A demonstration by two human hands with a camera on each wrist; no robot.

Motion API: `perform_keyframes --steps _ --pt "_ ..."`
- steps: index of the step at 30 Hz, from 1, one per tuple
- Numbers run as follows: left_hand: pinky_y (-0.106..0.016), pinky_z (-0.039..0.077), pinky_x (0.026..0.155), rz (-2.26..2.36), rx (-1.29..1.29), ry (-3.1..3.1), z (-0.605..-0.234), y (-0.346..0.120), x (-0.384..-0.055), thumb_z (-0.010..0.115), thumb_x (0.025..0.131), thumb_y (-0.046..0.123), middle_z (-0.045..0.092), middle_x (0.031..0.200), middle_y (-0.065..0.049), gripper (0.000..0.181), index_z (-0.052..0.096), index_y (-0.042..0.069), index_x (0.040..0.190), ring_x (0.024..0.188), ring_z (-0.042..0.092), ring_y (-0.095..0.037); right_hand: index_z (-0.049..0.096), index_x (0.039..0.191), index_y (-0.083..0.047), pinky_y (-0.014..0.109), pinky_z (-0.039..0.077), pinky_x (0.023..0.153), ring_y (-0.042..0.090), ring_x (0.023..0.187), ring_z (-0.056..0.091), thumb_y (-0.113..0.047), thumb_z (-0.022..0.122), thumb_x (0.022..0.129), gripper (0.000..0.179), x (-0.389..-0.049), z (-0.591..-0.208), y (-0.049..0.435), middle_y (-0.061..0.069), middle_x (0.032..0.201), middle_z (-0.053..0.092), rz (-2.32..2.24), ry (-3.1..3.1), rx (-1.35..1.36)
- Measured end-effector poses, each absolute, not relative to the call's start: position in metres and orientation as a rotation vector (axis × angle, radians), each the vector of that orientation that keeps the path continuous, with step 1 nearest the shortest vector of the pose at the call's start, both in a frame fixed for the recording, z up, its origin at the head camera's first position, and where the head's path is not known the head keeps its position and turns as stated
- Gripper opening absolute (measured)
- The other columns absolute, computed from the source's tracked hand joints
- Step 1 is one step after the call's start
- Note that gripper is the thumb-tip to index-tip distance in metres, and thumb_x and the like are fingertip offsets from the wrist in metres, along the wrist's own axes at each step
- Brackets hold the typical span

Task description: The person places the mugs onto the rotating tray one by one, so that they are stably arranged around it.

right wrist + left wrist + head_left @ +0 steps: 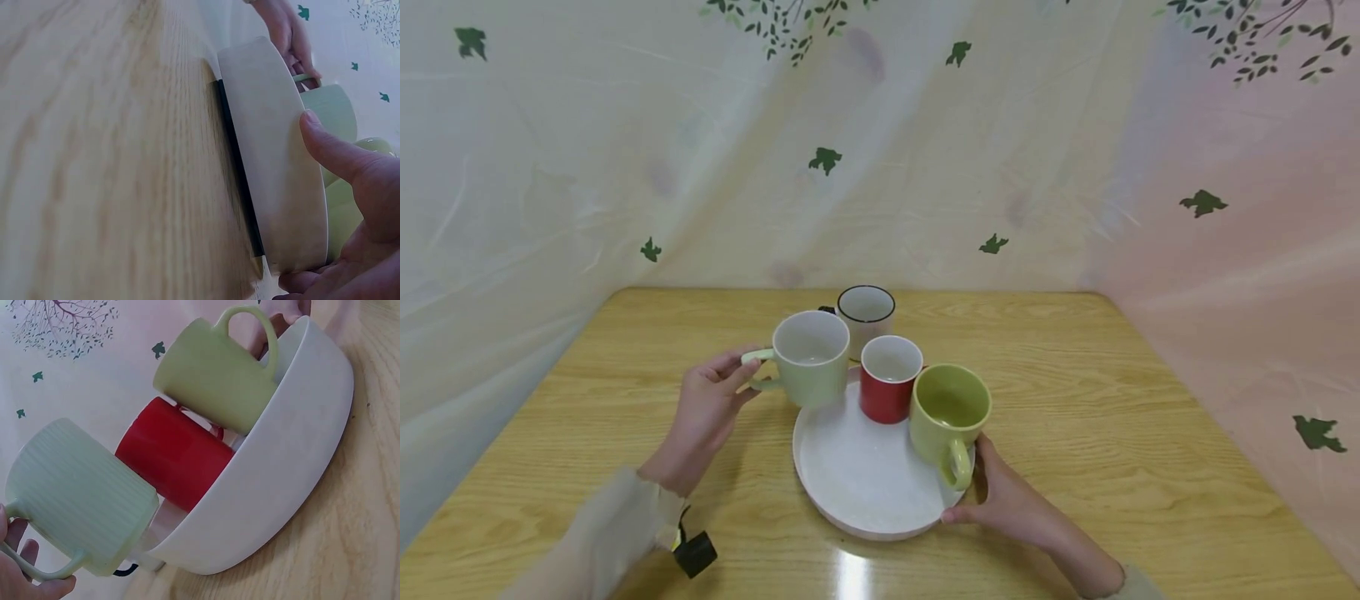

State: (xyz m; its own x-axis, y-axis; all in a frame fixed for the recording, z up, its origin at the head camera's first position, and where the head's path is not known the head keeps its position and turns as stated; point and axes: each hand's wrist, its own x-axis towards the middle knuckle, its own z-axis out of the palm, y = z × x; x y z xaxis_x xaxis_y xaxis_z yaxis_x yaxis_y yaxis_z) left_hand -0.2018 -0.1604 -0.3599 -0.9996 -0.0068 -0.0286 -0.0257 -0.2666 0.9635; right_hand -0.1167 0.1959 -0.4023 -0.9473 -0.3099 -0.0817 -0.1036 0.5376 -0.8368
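Note:
My left hand [711, 400] pinches the handle of a pale green ribbed mug [812, 375], holding it upright over the back-left rim of a round white dish [865, 492]. Inside the dish, a red mug [886, 402] with a white interior stands at the back. Beside it on the right is a yellow-green mug [934, 442], its handle towards me. At the dish's front right, my right hand [1000, 500] grips the side wall; the right wrist view shows the thumb [331, 147] near the rim and the other fingers partly hidden.
Behind the dish stands a white mug [874, 331] with a black rim, partly covered by the other mugs. A small black box [695, 554] hangs by my left sleeve. Wooden tabletop [1112, 400] surrounds the dish, and a patterned curtain [910, 208] encloses the table.

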Motion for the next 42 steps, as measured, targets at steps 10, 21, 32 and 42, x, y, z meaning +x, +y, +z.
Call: perform_keyframes --steps 10,21,32,42 --pt "-0.024 0.057 0.09 2.461 -0.044 1.884 -0.364 -0.155 -0.194 0.057 0.096 0.006 0.071 0.094 0.014 0.028 0.073 0.027 0.087 0.098 0.065 -0.004 -0.001 0.151 0.008 0.054 0.015 0.118 0.044 0.147 0.012 -0.026 0.087 0.069 0.124 -0.118 -0.405 0.195 0.031 0.158 0.007 -1.384 2.522 -0.305" --pt "-0.024 0.057 0.089 2.44 -0.05 1.89 -0.366 -0.149 -0.196 0.057 0.096 0.006 0.071 0.093 0.012 0.023 0.071 0.023 0.09 0.093 0.066 -0.007 -0.001 0.151 0.008 0.055 0.015 0.118 0.047 0.146 0.012 -0.028 0.085 0.072 0.122 -0.115 -0.401 0.2 0.032 0.158 0.003 -1.345 2.505 -0.291" --pt "-0.021 0.058 0.081 2.486 -0.079 1.839 -0.367 -0.145 -0.201 0.056 0.096 0.002 0.072 0.09 0.014 0.032 0.073 0.027 0.086 0.087 0.065 -0.002 0.004 0.149 0.012 0.061 0.019 0.116 0.053 0.142 0.019 -0.028 0.084 0.072 0.118 -0.119 -0.402 0.207 0.038 0.153 0.012 -1.297 2.564 -0.375" --pt "-0.024 0.057 0.087 2.468 -0.054 1.86 -0.368 -0.142 -0.205 0.056 0.096 0.003 0.072 0.091 0.012 0.02 0.071 0.007 0.11 0.09 0.066 -0.005 0.003 0.15 0.01 0.062 0.014 0.115 0.052 0.143 0.013 -0.024 0.084 0.072 0.118 -0.123 -0.401 0.21 0.037 0.154 0.013 -1.354 2.535 -0.432"
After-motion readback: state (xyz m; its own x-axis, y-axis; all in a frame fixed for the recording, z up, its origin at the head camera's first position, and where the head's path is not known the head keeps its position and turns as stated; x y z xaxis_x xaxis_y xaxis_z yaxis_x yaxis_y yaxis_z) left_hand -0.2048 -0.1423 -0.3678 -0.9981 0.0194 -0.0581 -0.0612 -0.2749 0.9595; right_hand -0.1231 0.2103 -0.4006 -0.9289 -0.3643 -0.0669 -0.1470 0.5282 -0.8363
